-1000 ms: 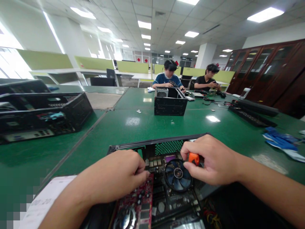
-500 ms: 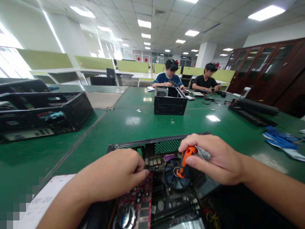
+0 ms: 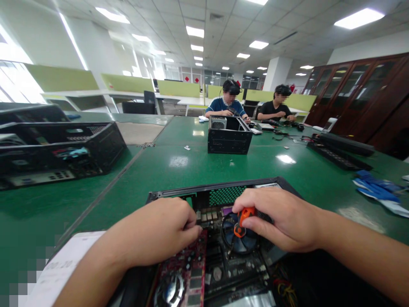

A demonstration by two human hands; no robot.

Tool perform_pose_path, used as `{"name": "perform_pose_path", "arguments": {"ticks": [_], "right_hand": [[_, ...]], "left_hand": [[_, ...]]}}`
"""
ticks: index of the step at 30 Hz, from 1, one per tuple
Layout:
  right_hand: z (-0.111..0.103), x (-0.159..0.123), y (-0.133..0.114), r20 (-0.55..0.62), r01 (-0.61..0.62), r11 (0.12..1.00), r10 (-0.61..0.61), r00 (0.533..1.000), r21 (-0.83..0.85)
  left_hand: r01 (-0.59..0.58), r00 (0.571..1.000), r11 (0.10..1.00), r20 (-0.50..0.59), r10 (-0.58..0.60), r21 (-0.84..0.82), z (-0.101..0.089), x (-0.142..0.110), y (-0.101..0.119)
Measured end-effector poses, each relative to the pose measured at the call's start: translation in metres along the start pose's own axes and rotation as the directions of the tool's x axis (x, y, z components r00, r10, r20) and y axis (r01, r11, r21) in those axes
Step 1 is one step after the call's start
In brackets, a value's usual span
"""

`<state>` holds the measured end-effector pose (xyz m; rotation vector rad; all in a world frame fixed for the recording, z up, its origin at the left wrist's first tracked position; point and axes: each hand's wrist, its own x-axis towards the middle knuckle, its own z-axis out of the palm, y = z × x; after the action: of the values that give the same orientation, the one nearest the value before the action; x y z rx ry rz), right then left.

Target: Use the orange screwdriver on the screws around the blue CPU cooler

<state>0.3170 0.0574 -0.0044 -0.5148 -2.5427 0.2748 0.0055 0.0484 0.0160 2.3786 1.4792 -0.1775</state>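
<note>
An open black computer case [image 3: 188, 192] lies in front of me with its board and wiring showing. My left hand [image 3: 166, 228] has its fingers closed at the upper end of a red graphics card [image 3: 198, 266], which carries its own small fan; the fingertips are partly hidden. In my right hand [image 3: 277, 217] is an orange-and-black screwdriver [image 3: 246, 215], gripped by thumb and fingers. It is held over the round cooling fan [image 3: 238, 245] on the motherboard [image 3: 228, 268]. Its tip cannot be made out.
Another opened case [image 3: 60, 153] stands at the left, and a smaller black case [image 3: 229, 140] stands farther back. Blue gloves [image 3: 377, 189] and a long black panel [image 3: 338, 155] lie at the right. Two people [image 3: 226, 104] work across the green table [image 3: 153, 164].
My right hand has moved slightly left and down with the screwdriver, whose handle now points more toward me. My left hand stays at the graphics card.
</note>
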Motion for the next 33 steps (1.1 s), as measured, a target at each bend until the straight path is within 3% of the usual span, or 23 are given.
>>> {"name": "perform_pose_path", "arguments": {"ticks": [7,12,33], "right_hand": [[0.0022,0.0013,0.0029,-0.095,0.047,0.999,-0.049,0.994,-0.018],[0.0011,0.0005,0.0032,-0.076,0.003,1.0,-0.003,0.997,-0.005],[0.0012,-0.0012,0.0039,-0.075,0.008,1.0,-0.009,0.997,-0.016]], "left_hand": [[0.02,1.0,1.0,0.014,-0.02,0.018,-0.0009,0.0022,0.0026],[0.028,0.999,0.999,0.024,-0.028,0.023,-0.0022,0.0018,0.0038],[0.028,0.999,0.999,0.024,-0.029,0.025,-0.0016,0.0,0.0035]]}}
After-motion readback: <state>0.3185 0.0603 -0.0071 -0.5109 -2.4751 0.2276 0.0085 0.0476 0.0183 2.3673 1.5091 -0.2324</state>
